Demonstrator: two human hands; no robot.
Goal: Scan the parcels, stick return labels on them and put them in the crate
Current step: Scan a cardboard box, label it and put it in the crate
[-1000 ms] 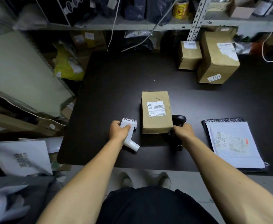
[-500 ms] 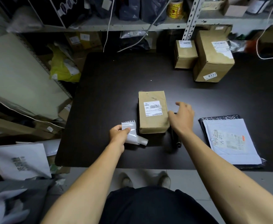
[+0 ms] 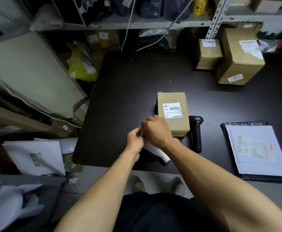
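Head view. Left hand (image 3: 134, 141) and right hand (image 3: 156, 130) meet over the near edge of the dark tabletop (image 3: 133, 84), both with fingers curled and pinching the top of a white label strip (image 3: 157, 152) — its lower end trails toward the person and curls at the tip. The right hand's knuckles lie just beside the near-left corner of the brown parcel (image 3: 172, 113); contact cannot be told.

The parcel lies flat mid-tabletop, its printed shipping label facing up. Just right of it lies a black handheld scanner (image 3: 196, 133), handle toward the person, untouched. Further right, near the edge — a white mailer (image 3: 257, 151) on top of a black one. At the far right two more brown boxes (image 3: 228, 56) stand touching each other, the larger marked 0332. Shelving (image 3: 153, 22) behind holds bags and cartons; the crate cannot be identified.
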